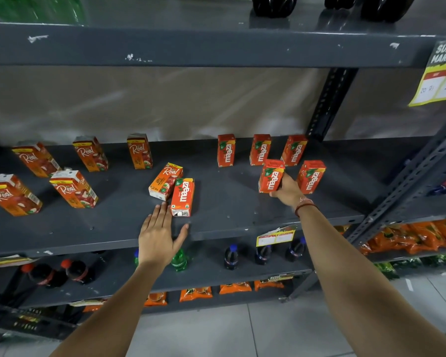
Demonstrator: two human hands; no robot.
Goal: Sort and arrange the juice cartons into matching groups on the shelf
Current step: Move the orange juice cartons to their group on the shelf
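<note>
On the grey shelf [229, 202], the right hand [288, 189] grips an upright Maaza carton [270, 176], just left of another Maaza [311, 177]. Three more Maaza [226, 150] stand behind it. The left hand [160, 233], open and flat, hovers at the shelf's front edge, fingertips beside a lying Maaza [182, 197] that touches a lying Real carton [165, 181]. Five Real cartons [73, 188] stand on the shelf's left part.

The dark round-bottomed bottles [273, 5] on the top shelf are cut off by the upper edge — only their bases show. A green plastic bottle [36, 7] at top left is blurred. The yellow paper price tag [438, 81] runs off the right edge, its handwriting too smeared to read. The right hand [288, 189] has its fingertips hidden behind the orange Maaza carton [270, 176] it grips.
</note>
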